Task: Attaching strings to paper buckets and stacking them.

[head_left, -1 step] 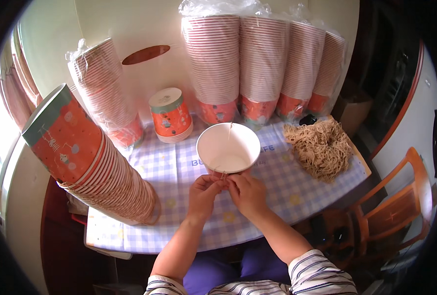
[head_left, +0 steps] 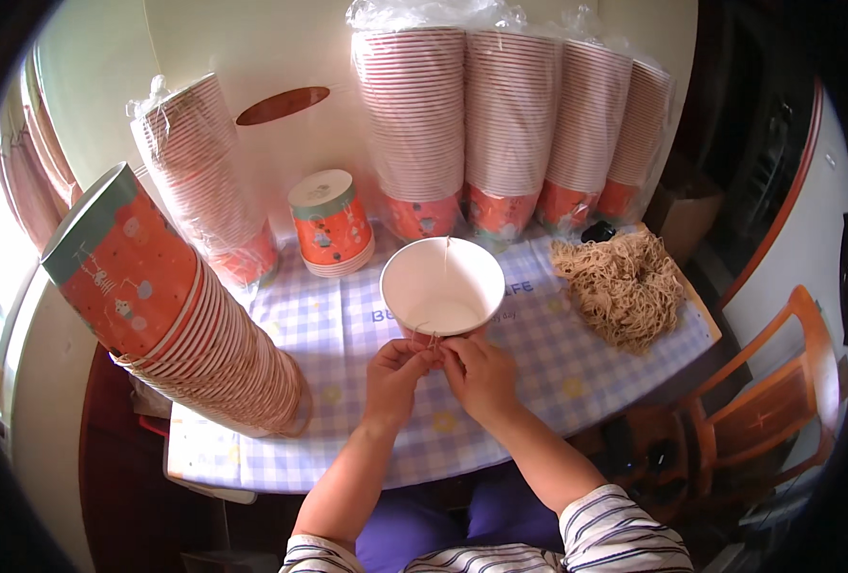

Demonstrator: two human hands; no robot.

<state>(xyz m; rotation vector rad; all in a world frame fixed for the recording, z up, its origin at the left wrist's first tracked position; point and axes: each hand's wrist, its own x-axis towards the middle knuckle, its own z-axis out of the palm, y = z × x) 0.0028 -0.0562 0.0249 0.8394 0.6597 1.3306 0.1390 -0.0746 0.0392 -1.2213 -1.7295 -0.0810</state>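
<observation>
A round paper tub, white inside, stands mouth up on the table in front of me. One thin tan string hangs over its far rim and down the inner wall. At the near rim, my left hand and my right hand are closed, fingertips almost touching. They pinch thin string, whose small loop shows just above the fingers. The tub's near outer side is mostly hidden by my hands. To the right lies a tangled heap of tan string.
A tall leaning stack of orange and green tubs, with tan strings around the rims, rises at left. Behind are a short upside-down stack and several plastic-wrapped stacks. A checked cloth covers the table; a wooden chair stands right.
The small string loop above my fingers has shifted slightly. My hands and the tub hold nearly the same place.
</observation>
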